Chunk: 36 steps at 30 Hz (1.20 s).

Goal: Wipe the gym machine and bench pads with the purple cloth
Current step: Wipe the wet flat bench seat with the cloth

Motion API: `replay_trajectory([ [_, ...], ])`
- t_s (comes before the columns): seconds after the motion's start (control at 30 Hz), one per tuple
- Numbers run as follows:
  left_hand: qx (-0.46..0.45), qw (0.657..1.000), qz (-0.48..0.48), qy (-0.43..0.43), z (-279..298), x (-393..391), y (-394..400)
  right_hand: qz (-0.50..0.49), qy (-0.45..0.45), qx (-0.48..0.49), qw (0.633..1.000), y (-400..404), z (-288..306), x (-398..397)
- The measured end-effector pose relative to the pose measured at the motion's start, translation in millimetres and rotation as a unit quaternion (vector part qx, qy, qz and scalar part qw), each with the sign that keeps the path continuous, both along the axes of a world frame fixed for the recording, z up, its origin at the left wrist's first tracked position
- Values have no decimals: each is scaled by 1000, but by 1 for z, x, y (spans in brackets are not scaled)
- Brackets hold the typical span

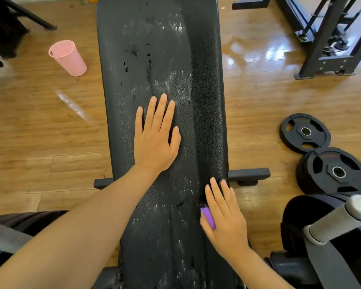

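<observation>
1. Mid-wipe on the counter [208,84], a long black bench pad streaked with white residue and wet droplets; right strip looks darker, judged already wiped.
2. Right hand [225,217] as the grip: flat, fingers straight, pressing the purple cloth [207,216] onto the pad near its right edge; pressing, not clenched round it.
3. Cloth mostly hidden beneath the palm, only a purple fold showing at the thumb side of the grip.
4. Left hand [154,138] released, spread flat on the pad, ahead and to the left of the grip.
5. Next move, by judgement: sliding leftward and forward over the white patches, with the bracing hand lifted clear.
</observation>
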<state>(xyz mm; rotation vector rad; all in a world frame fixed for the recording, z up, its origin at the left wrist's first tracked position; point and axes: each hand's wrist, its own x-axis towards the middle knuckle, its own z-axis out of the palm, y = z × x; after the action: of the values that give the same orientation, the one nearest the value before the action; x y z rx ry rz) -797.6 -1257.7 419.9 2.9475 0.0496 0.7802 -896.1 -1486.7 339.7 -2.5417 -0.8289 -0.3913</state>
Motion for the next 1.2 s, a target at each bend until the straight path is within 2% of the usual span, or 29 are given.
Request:
replay_trajectory([
  [0.17, 6, 1000, -2, -6, -1, 0, 1, 29, -44, 25, 998, 30, 33, 60],
  [0.33, 0, 1000, -4, 7, -1, -3, -1, -27, -57, 70, 996, 62, 68, 131],
  [0.5, -5, 999, -24, 28, -10, -33, -13, -45, -56, 99, 993, 42, 48, 91],
  [0.6, 29, 998, -35, 34, -18, -50, -19, -15, -31, 60, 998, 13, 16, 35],
  [0.73, 21, 998, -39, 37, -24, -56, -22, 9, 9, 12, 1000, -11, -8, -9],
  [0.87, 12, 998, -48, 34, -26, -57, -21, -3, 26, 24, 999, 9, 11, 19],
  [1.07, -12, 998, -54, 16, -26, -57, -21, -77, 18, 106, 991, 70, 77, 131],
  [1.2, -10, 998, -51, 20, -24, -58, -22, -63, -7, 125, 990, 68, 71, 128],
])
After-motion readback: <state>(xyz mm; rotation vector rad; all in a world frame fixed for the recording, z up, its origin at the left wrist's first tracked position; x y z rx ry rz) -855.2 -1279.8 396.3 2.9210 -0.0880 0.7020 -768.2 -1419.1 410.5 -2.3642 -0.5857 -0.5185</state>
